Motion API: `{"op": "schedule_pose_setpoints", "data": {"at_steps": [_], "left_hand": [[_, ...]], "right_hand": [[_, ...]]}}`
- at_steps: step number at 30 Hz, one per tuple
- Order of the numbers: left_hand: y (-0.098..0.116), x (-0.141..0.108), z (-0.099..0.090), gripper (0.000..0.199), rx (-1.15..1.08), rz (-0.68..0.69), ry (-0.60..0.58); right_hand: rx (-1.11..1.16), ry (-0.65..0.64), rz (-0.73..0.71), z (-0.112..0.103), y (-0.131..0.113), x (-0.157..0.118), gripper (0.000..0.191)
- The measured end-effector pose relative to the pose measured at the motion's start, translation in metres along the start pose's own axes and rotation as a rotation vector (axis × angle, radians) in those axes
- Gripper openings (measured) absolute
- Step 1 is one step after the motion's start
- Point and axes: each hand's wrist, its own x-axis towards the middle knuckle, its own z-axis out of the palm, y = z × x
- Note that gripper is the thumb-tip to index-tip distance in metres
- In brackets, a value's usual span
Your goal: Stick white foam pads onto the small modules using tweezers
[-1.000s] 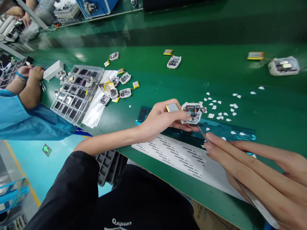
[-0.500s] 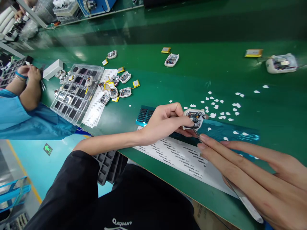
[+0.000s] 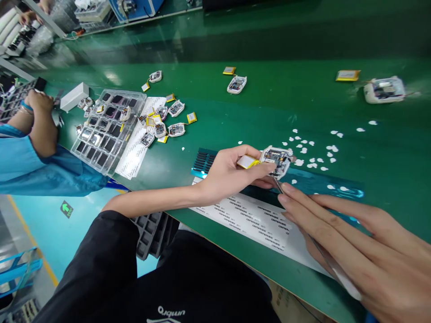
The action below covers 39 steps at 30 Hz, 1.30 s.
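My left hand (image 3: 232, 172) is closed on a small white device housing (image 3: 276, 162), its thumb pressing over the lower edge. A circuit board shows in the housing's open face. A silver battery with yellow edges (image 3: 248, 161) rests between thumb and forefinger, beside the housing. My right hand (image 3: 350, 237) grips metal tweezers (image 3: 341, 280), their tips at the lower edge of the housing near my left thumb. The fingers cover the middle of the tweezers. Beneath the hands lie a blue film strip (image 3: 353, 190) and a white sheet with printed labels (image 3: 249, 220).
White stickers (image 3: 299, 162) are scattered beyond the hands. More housings with batteries (image 3: 160, 130) lie left, beside a clear compartment tray (image 3: 109, 130). Single housings (image 3: 236, 84) sit along the green bench (image 3: 286, 98). A co-worker's hands (image 3: 40, 107) are at far left.
The battery has come into view between my left thumb and forefinger. The housing has shifted slightly right and turned. Housings along the back have moved a little left.
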Motion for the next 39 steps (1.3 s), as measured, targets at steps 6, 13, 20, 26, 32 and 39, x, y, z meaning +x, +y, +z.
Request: {"op": "schedule_pose_setpoints", "data": {"at_steps": [6,13,20,26,32,39], "left_hand": [[0.003,0.0,0.001,0.042,0.085,0.012,-0.014],[-0.002,0.005,-0.003,0.038,0.201,0.105,-0.008],[0.024,0.044,-0.045,0.023,0.899,0.521,0.201],[0.046,0.055,-0.065,0.029,1.666,0.662,0.363],[0.042,0.05,-0.061,0.021,1.839,0.674,0.363],[0.041,0.058,-0.064,0.031,1.847,0.617,0.234]], "right_hand": [[0.085,-0.011,0.013,-0.006,0.002,0.001,0.059],[0.074,0.034,0.044,-0.003,0.003,0.006,0.058],[0.091,0.04,0.032,-0.004,0.005,0.007,0.065],[0.078,0.097,0.034,-0.002,0.004,0.006,0.066],[0.008,0.103,-0.008,-0.002,0.005,0.008,0.06],[-0.03,0.136,0.0,-0.014,0.003,0.025,0.078]]}}
